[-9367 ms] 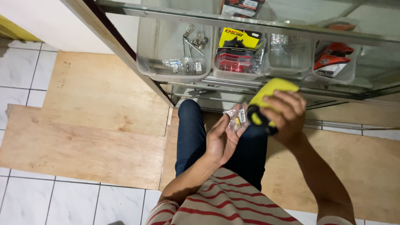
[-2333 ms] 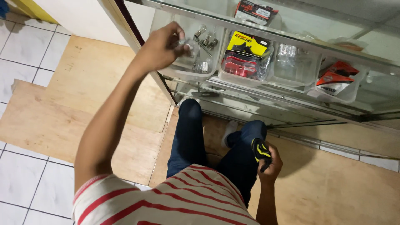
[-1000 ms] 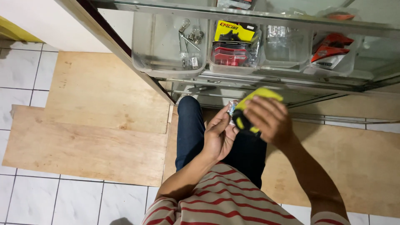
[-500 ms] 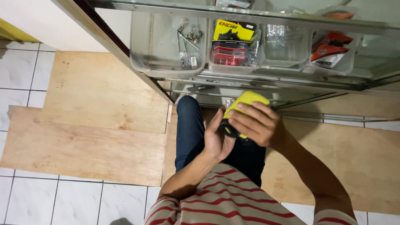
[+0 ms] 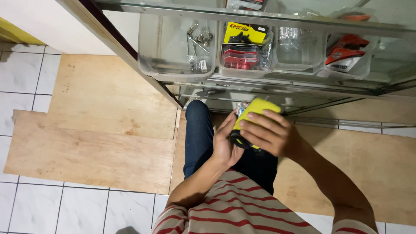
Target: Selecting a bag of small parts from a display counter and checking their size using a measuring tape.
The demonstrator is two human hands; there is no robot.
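— So, nearest first: what are the hands doing?

— The right hand [image 5: 271,134] is wrapped over a yellow tool [image 5: 253,115], fingers pressed together across its rounded top, the black end [image 5: 237,139] sticking out below the knuckles. That looks like a carrying grip, steadying the thing above the lap.

— And the other?

— The left hand [image 5: 225,143] is cupped just beside it, palm turned toward the tool, fingers loosely curved and touching its side. Something small and shiny [image 5: 241,108] shows at the fingertips, but whether it is pinched or only resting there I cannot tell.

— Where is all this?

— In front of the striped shirt [image 5: 234,210], above the dark blue jeans [image 5: 197,138]. Under the legs lie plywood sheets [image 5: 99,130], pale and grainy with rough edges, laid over white floor tiles [image 5: 26,73], probably to protect or level the floor.

— Farther off?

— A glass cabinet shelf [image 5: 260,15] holds clear plastic bins. The left bin [image 5: 151,65] has loose metal bits and small bulbs [image 5: 197,39]; the next has a yellow-and-black carded pack above red parts [image 5: 240,54]; then a bin of clear bags [image 5: 299,43]; then red-and-black packets [image 5: 346,52]. Sorting by bin keeps small hardware visible through smooth, see-through walls.

— And the frame?

— A dark wooden door edge [image 5: 130,56] slants down to the cabinet's left.
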